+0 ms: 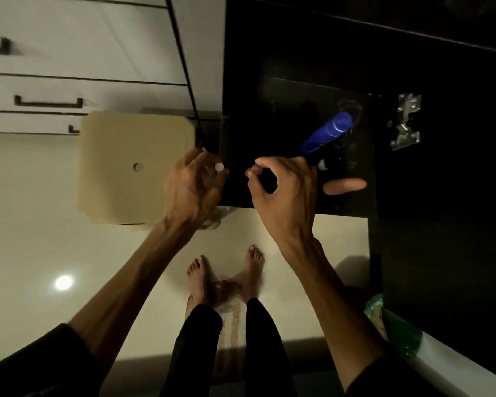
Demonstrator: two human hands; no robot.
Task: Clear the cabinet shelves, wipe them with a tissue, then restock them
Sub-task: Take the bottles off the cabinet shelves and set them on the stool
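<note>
Dim kitchen floor below, dark open cabinet shelf (pixel 298 110) ahead. Left hand (pixel 194 186) curls around something clear; right hand (pixel 284 190) pinches thumb to forefinger, seemingly empty. Beyond it leans a blue cylindrical bottle (pixel 327 133). Likely clearing or restocking; next, grasp that bottle.

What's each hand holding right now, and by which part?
The right hand grips a blue can by its lower end. The left hand is closed around something clear with a small white cap; what it is cannot be told.

dim, warm light; floor (pixel 40 253) glare spot, black shelf (pixel 298 96) murky, edges warped.
</note>
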